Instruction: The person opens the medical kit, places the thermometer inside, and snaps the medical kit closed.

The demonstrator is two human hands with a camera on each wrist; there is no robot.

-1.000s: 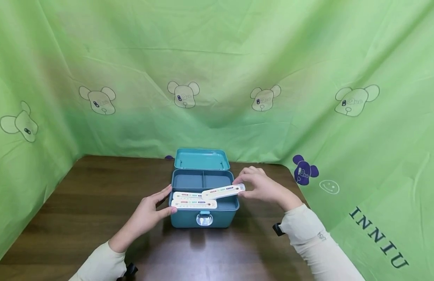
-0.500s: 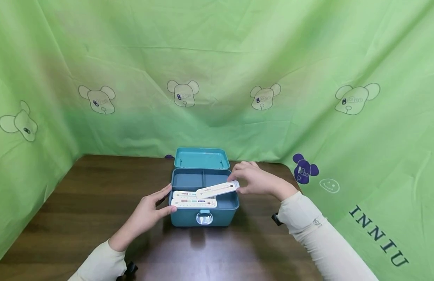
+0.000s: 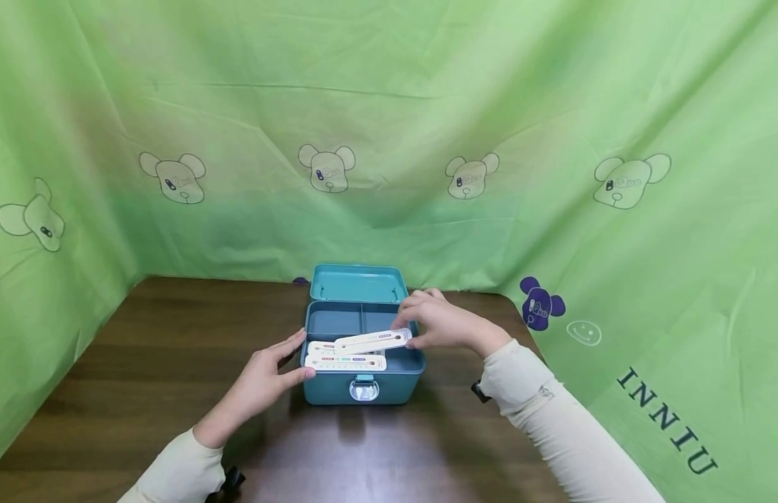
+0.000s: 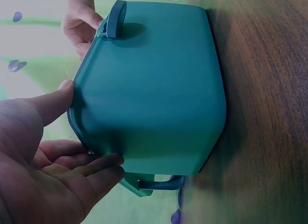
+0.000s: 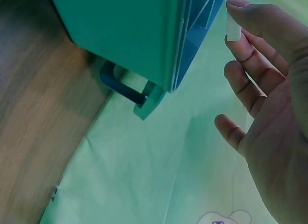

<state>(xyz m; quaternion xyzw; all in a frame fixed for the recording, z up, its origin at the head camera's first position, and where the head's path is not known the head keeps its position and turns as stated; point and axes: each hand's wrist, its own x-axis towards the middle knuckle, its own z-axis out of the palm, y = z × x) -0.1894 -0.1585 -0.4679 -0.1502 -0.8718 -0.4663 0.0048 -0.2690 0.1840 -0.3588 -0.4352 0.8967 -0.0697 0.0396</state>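
Note:
In the head view, my right hand [image 3: 448,323] pinches a slim white thermometer [image 3: 371,341] by its right end, between thumb and fingers. The strip slants over the front compartment of a teal storage box [image 3: 338,388]. Beneath it, white thermometers [image 3: 338,362] with coloured labels lie side by side at the compartment's left. My left hand [image 3: 263,381] rests against the box's left side, thumb at the front corner, fingers extended. In the left wrist view, its thumb touches the rim and its fingertips lie along the wall. The right wrist view shows the pinched strip's white edge [image 5: 233,24].
The box lid [image 3: 358,283] stands open at the back. Behind the front compartment are two divided sections [image 3: 334,322]. A clear-and-teal latch [image 3: 364,389] sits on the front. The brown wooden table [image 3: 175,335] ends at a green printed curtain [image 3: 389,230].
My right hand has moved left with the thermometer, which now overlaps more of those lying in the box. The left hand has stayed at the box's side.

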